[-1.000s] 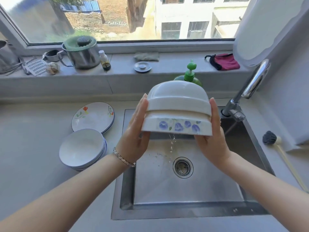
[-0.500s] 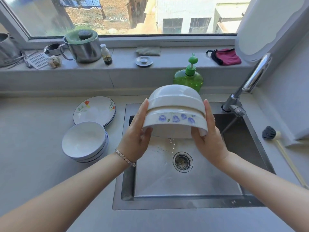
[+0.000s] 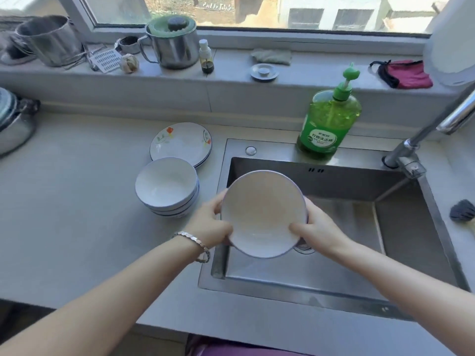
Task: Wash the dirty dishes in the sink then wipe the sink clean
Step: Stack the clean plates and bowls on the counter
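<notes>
I hold white bowls (image 3: 262,214) mouth-up over the left part of the steel sink (image 3: 334,276); only the top bowl's inside shows, so the one nested beneath is hidden. My left hand (image 3: 210,224) grips the left rim and my right hand (image 3: 313,229) grips the right rim, thumb over the edge. The drain (image 3: 305,249) peeks out under my right hand. On the counter left of the sink sits a stack of white bowls (image 3: 167,187) with flowered plates (image 3: 181,143) behind it.
A green soap bottle (image 3: 326,122) stands on the sink's back ledge. The tap (image 3: 426,134) rises at the right, with a dish brush (image 3: 462,210) on the right counter. Pots, a small bottle, a folded cloth (image 3: 271,56) and a sink plug line the windowsill.
The bowls were upside down and dripping above the sink; now they are turned mouth-up, lower and further left. The view has tilted down and leftward.
</notes>
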